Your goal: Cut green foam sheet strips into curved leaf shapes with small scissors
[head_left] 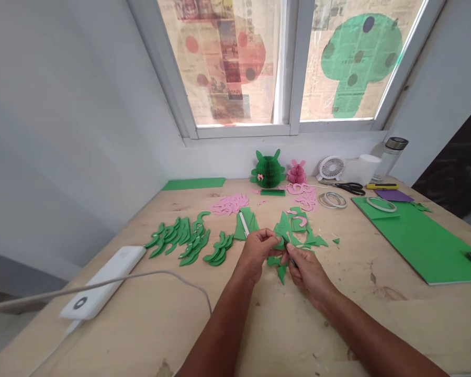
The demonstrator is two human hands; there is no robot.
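My left hand (262,248) is closed, pinching a piece of green paper (279,242) between thumb and fingers. Close against it, my right hand (306,272) is wrapped round what looks like a pair of dark-handled scissors (292,256), mostly hidden by the fingers. The two hands meet at the paper, just above the table. Green paper offcuts (298,222) lie behind and below the hands. Left of them are stacked curved green cut-outs (219,250), with more rows of green cut-outs (194,241) farther left. A white pen (244,224) rests on green paper behind my left hand.
Pink paper pieces (231,204) lie at the back. Green and pink honeycomb paper animals (269,170) stand by the wall. To the right are tape rolls (333,200), black scissors (351,188) and a green sheet (427,238). A power bank (105,283) and cable (141,273) sit left.
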